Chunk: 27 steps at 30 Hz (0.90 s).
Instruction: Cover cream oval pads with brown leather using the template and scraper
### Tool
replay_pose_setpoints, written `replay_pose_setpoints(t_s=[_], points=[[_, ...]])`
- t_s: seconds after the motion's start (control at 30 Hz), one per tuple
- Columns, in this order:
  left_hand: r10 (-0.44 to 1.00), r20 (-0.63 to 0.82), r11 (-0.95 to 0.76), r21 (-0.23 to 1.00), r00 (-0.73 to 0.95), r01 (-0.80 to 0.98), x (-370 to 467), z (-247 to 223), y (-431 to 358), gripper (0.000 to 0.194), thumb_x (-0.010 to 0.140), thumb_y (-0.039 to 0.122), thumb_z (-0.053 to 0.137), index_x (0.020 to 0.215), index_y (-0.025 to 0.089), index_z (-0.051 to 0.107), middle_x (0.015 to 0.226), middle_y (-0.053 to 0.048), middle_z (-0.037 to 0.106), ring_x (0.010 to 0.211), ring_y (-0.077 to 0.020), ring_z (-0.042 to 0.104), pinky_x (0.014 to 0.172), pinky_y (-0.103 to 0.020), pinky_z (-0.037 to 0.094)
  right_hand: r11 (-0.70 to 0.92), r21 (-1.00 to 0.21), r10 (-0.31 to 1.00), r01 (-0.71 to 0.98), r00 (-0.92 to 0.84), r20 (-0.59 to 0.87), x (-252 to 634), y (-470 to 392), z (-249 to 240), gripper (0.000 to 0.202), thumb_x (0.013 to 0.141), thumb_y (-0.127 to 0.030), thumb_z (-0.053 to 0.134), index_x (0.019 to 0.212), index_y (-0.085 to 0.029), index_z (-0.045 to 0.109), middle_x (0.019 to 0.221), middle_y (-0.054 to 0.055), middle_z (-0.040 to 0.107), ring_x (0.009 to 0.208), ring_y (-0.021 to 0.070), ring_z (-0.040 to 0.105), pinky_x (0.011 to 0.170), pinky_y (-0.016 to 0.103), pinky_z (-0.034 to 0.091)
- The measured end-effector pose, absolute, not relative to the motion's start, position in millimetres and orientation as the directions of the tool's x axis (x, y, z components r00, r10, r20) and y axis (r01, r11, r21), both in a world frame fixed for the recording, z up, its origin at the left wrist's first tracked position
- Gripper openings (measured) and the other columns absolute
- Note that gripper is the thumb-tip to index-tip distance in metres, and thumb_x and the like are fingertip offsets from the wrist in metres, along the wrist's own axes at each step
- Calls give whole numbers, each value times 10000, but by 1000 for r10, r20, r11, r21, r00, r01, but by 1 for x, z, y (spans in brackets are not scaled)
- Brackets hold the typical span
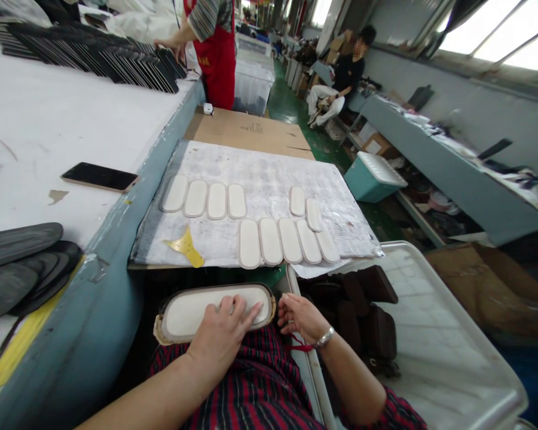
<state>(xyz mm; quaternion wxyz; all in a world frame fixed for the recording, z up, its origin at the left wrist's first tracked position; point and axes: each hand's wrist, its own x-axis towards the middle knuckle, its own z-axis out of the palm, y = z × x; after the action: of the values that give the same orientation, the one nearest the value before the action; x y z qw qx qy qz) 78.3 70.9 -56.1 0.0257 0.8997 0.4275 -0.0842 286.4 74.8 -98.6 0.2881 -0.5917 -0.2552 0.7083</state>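
Note:
A long oval piece (190, 315) with a white inset and a dark, tan-edged rim lies across my lap. My left hand (226, 325) rests on its white face, fingers apart and bent, thumb toward the right end. Beside that end is my right hand (298, 316), its fingers curled together in a pinch. Whatever is between those fingertips is hidden. A red band and a metal bracelet circle the right wrist. Smaller white oval pads (250, 243) lie in two groups on the board (269, 161) ahead, near a yellow piece (186, 246).
To the left, a phone (99, 177) and dark oval pieces (27, 272) lie on the white-topped table (63, 119). A bin (434, 316) at my right contains dark brown pieces (363, 316). Two people are farther off, one in a red apron (217, 60), the other seated.

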Motion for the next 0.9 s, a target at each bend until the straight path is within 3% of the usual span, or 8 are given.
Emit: replay_pose_setpoints(t_s=[0.2,0.43,0.57,0.77,0.9], points=[[783,-179,-609,-19,596,793,83,-55,70,640,770,401,560,1337,366,265,1153,-120,446,937,-288,417,644,-390,371,-696,-673,718,-249,-258,-647,280,70,-115,348,728,-510,566,739,-169,500,552,-32,524,423,86,499,398,214,440],[774,-200,-617,-19,601,787,89,-55,68,864,607,611,619,1344,324,272,1162,-151,436,952,-308,413,679,-425,375,-690,-654,724,-311,-325,-608,280,70,-121,345,737,-509,559,802,-173,518,563,-22,547,426,96,501,404,225,433],[768,-181,-631,-42,615,775,93,-58,65,786,668,595,574,1340,301,290,1140,-160,446,947,-311,421,681,-434,373,-658,-695,751,-289,-317,-580,282,70,-130,337,753,-513,537,822,-183,517,585,-23,546,425,96,489,397,226,423],[740,-156,-669,-81,654,739,88,-58,62,490,860,335,407,1336,287,301,1108,-156,470,918,-295,445,638,-408,374,-622,-755,770,-206,-331,-545,283,68,-130,301,798,-503,487,807,-205,528,590,-19,551,444,99,503,437,228,434],[708,-177,-700,-51,684,712,81,-58,63,635,783,467,509,1347,289,275,1130,-154,459,948,-311,429,651,-412,378,-634,-743,751,-215,-401,-525,285,67,-131,324,777,-527,509,783,-204,507,604,-19,549,471,102,519,468,230,442]])
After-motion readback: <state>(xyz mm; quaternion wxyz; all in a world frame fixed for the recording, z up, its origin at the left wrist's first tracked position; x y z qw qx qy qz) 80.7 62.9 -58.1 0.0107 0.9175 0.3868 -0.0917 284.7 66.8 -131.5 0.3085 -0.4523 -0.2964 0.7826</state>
